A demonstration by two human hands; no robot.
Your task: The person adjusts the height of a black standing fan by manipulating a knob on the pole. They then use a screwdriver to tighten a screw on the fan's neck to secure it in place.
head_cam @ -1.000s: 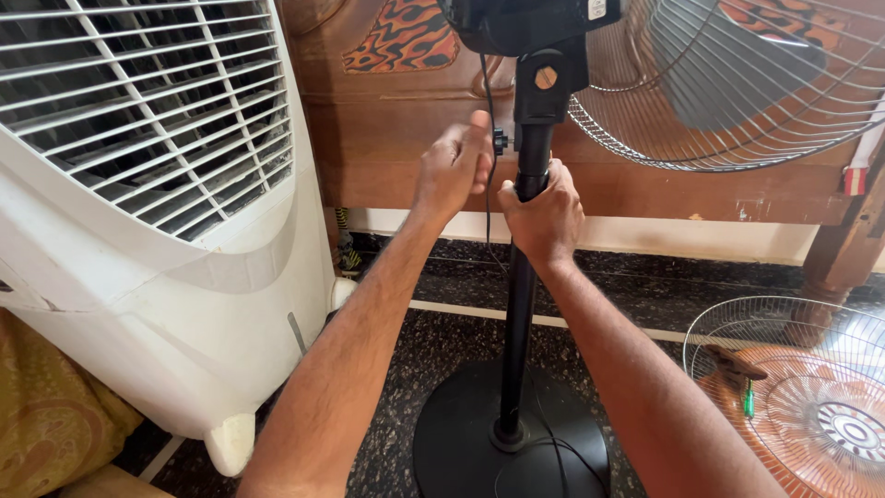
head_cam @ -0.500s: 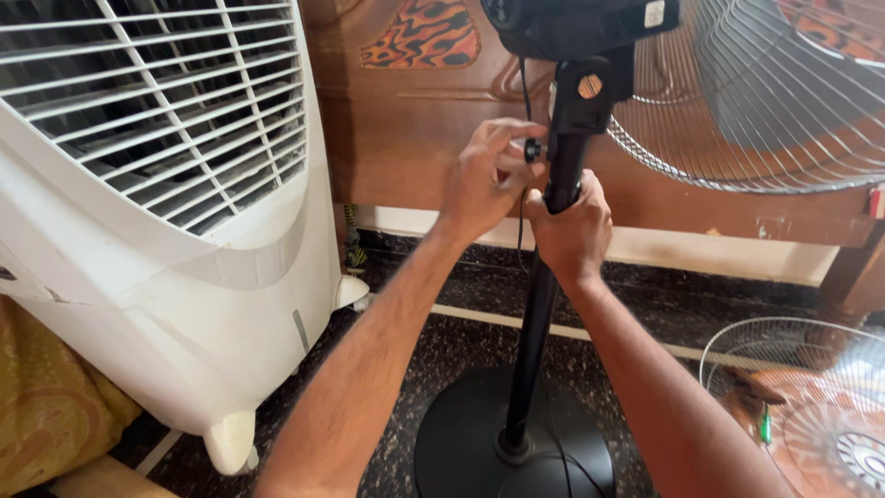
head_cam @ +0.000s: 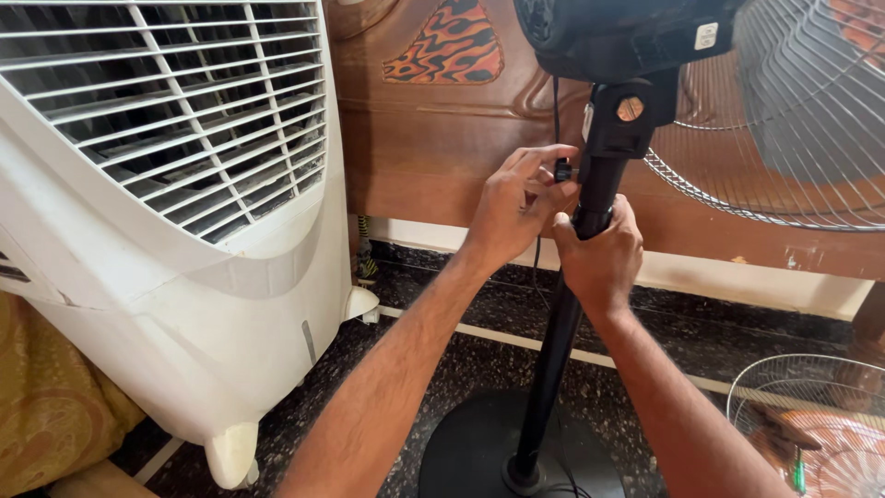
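Pedestal fan pole [head_cam: 562, 341], black, standing upright on round base [head_cam: 479, 452]. Right hand [head_cam: 599, 254] wrapping closed around pole. Left hand [head_cam: 516, 207], at its 10 o'clock, pinching small black adjustment knob [head_cam: 562, 170] with fingertips. White air cooler [head_cam: 166, 231] sitting at 9 o'clock.

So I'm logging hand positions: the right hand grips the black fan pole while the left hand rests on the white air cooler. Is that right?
Not quite. In the head view the left hand pinches the small knob on the fan pole, apart from the white air cooler. The right hand does grip the pole.
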